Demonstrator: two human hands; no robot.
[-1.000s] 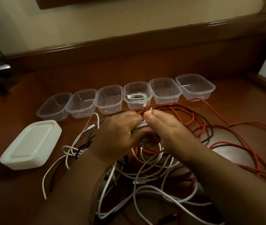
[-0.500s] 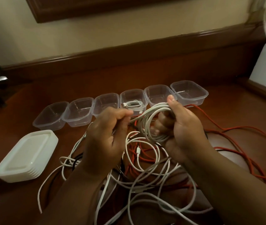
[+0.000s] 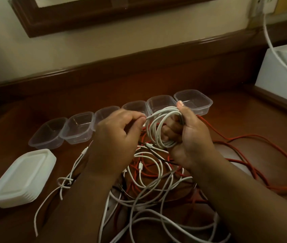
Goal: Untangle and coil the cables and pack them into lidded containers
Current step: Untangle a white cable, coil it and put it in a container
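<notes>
A wooden table [image 3: 244, 120] is carrying a tangle of white, red and black cables [image 3: 156, 181], a row of clear containers [image 3: 79, 128] and a stack of white lids [image 3: 21, 178]. Above the tangle, the right hand [image 3: 191, 137] is gripping a white coil [image 3: 158, 127], fingers curled round its loops. The left hand [image 3: 116, 137] is pinching the coil's loose end.

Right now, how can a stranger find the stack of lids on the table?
Start at the row of clear containers across the wooden table. Go to its left end, then nearer the person. The stack of lids lies there: opaque white, while the containers are transparent.
</notes>
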